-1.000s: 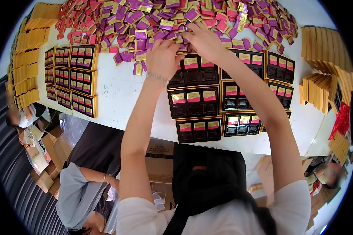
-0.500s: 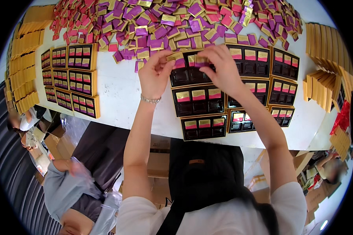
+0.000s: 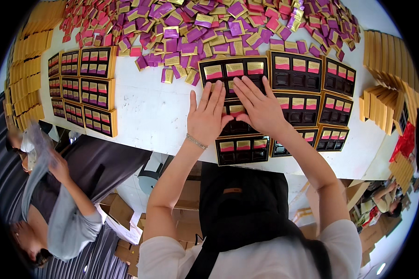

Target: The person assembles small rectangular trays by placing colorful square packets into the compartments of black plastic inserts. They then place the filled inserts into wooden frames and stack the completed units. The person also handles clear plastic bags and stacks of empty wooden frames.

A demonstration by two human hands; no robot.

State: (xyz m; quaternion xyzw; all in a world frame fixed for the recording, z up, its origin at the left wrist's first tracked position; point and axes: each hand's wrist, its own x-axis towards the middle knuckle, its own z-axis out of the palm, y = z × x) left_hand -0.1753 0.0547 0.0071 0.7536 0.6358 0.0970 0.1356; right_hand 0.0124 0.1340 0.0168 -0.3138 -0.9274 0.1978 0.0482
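Note:
Both my hands lie flat with outstretched fingers over the far-left box point(image 3: 233, 63) of the group in front of me. My left hand point(image 3: 206, 115) has its fingertips on the lower part of this box, and my right hand point(image 3: 261, 108) rests beside it; neither holds anything. Along the top row of the dark tray sit gold-and-pink wrapped chocolates point(image 3: 212, 71). My fingers cover most of its lower row. Several other gold-edged boxes point(image 3: 243, 149) stand close around, with gold-and-pink pieces on top and dark hollows below.
A large heap of purple, pink and gold wrapped chocolates point(image 3: 188, 49) spreads across the table's far side. Boxes filled in both rows point(image 3: 97, 95) stand at left. Gold box stacks point(image 3: 30, 69) line the left edge, with more gold boxes point(image 3: 379, 51) at right. A co-worker point(image 3: 74, 223) is at lower left.
My hands have gone from pinching over the far-left box to lying flat on it. Its top row now shows three gold-and-pink pieces. The co-worker at left has shifted, raising an arm.

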